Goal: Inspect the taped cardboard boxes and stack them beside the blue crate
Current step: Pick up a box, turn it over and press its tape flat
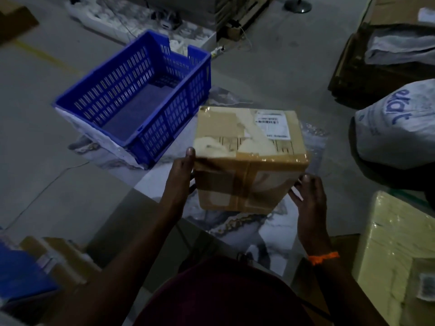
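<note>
A taped cardboard box (249, 156) with a white shipping label on top is held between both hands, just right of the blue crate (138, 100). My left hand (181, 172) grips its left side, thumb on the top edge. My right hand (308, 196) holds the lower right corner, thumb on the near face. Brown tape crosses the near face. The blue crate is empty and stands on the floor at the left. Whether the box rests on the floor is unclear.
A grey printed sack (397, 123) lies at the right, with dark cartons (367, 74) behind it. A pale wrapped carton (397, 252) sits at the lower right. More boxes (58, 257) and a blue object (21, 274) lie at the lower left.
</note>
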Action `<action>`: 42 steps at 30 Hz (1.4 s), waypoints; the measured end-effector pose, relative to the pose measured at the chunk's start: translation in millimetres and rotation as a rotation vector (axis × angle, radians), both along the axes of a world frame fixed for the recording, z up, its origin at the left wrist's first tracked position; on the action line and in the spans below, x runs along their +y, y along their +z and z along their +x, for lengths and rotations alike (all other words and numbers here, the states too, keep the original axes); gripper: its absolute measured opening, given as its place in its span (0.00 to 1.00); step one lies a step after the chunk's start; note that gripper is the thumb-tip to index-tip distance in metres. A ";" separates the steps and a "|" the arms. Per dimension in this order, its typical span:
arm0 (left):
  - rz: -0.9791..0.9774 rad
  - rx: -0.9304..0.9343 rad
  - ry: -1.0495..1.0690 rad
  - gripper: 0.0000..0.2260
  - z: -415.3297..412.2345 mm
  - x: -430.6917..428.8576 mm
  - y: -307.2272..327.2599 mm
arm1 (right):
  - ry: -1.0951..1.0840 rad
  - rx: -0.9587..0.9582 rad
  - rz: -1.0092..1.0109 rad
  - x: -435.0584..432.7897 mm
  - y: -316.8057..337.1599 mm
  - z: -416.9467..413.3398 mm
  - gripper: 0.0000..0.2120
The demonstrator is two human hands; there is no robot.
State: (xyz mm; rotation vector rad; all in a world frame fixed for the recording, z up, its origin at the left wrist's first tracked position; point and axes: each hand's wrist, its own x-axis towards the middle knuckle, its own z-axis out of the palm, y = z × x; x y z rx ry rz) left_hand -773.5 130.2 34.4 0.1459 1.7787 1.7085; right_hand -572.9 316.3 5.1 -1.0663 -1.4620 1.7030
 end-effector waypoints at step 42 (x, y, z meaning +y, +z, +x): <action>-0.679 1.424 -0.752 0.35 21.1 -6.7 16.8 | 0.572 -0.713 1.249 -26.6 41.8 -22.6 0.30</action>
